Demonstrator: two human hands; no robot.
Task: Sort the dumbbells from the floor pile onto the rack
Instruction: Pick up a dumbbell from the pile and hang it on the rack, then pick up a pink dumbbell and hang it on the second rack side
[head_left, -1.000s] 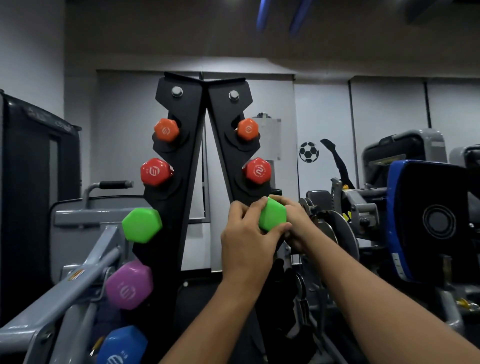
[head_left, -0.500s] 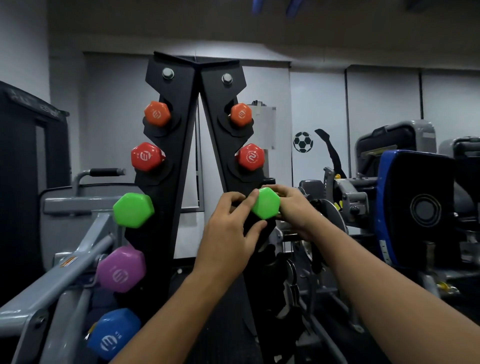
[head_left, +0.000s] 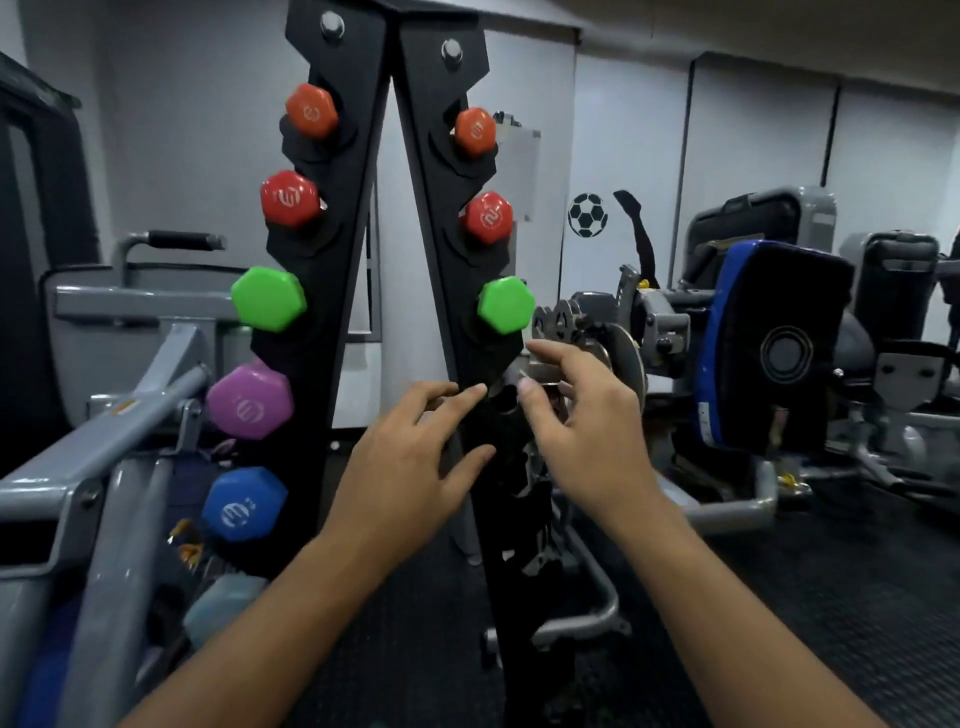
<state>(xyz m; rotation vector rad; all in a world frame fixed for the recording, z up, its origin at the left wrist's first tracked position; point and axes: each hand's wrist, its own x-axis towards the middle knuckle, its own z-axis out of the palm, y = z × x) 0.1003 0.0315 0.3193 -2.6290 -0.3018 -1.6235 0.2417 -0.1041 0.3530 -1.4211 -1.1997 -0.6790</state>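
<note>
Green dumbbell seated in the third cradle of the rack's right upright.
Left hand and right hand hover just below, fingers spread, holding nothing; if the head sits shallow in its notch, it may roll out.

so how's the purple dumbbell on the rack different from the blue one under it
The purple dumbbell sits one slot higher on the rack's left upright; the blue dumbbell sits directly below it. The purple hex end looks slightly larger than the blue one. They differ in colour, purple against blue. Both show a hexagonal end with a white logo, facing the camera.
</note>
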